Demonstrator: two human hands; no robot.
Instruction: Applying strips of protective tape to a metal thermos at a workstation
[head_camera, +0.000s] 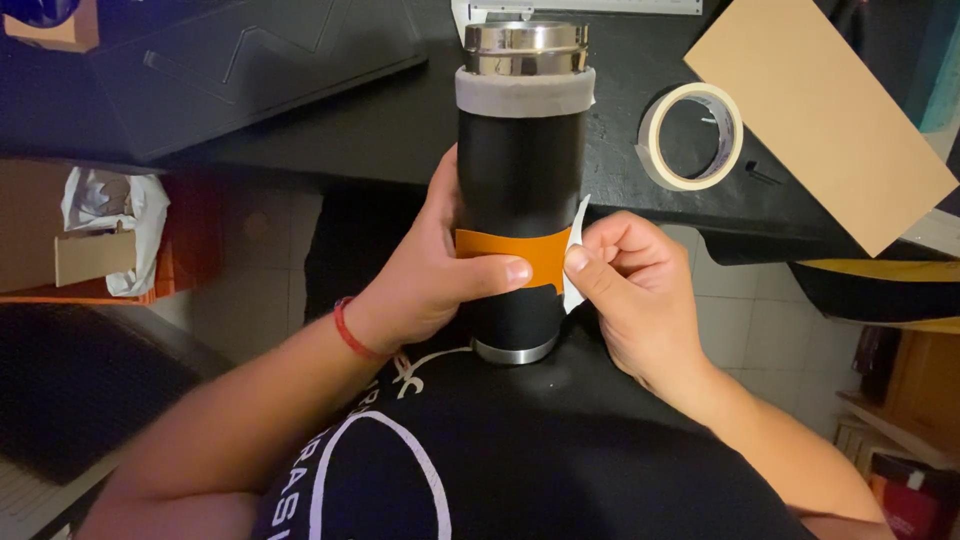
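A tall black tumbler (520, 170) with a steel rim and a grey band near its top lies against my stomach, its top resting on the dark desk edge. An orange sticker (515, 252) wraps around its lower part. My left hand (440, 270) grips the tumbler from the left, thumb pressing on the sticker. My right hand (630, 285) pinches the white backing paper (577, 250) at the sticker's right end, between thumb and forefinger.
A roll of masking tape (690, 135) lies on the dark desk (380, 130) to the right of the tumbler, with a brown cardboard sheet (820, 110) beyond it. A cardboard box with crumpled white plastic (105, 230) sits at left. Tiled floor shows below.
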